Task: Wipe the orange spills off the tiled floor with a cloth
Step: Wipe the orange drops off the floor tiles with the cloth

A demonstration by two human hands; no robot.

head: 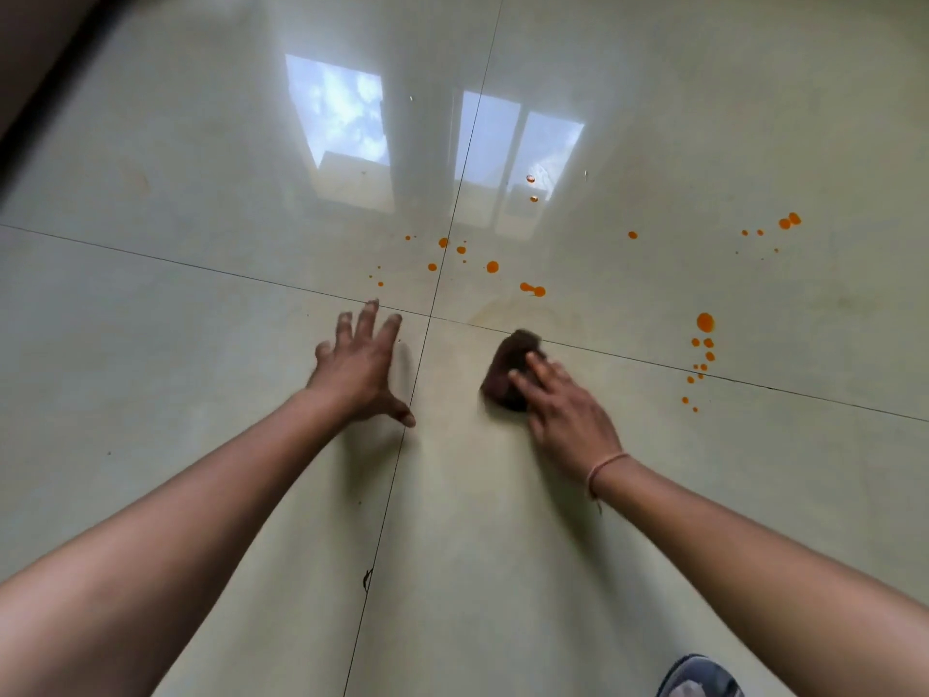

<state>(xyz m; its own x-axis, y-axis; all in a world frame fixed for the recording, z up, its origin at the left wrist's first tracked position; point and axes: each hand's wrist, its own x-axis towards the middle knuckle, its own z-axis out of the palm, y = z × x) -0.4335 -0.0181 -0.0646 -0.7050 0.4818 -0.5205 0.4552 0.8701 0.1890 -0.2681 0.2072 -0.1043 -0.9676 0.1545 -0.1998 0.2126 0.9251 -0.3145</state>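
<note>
A dark brown cloth (508, 367) lies bunched on the pale glossy tiled floor (201, 344), just below a grout line. My right hand (565, 412) presses down on it with fingers flat over its near side. My left hand (359, 367) is spread open, fingers apart, on the floor left of the cloth, holding nothing. Orange spills dot the tiles beyond: a cluster (490, 266) ahead of the cloth, a string of drops (704, 344) to the right, and more drops (786, 222) at the far right. A faint smear (523, 314) shows just above the cloth.
Grout lines cross near my left hand (427, 316). Bright window reflections (342, 118) glare on the tiles ahead. A dark wall edge or skirting (45, 67) runs along the upper left. A grey shoe tip (699, 679) shows at the bottom right.
</note>
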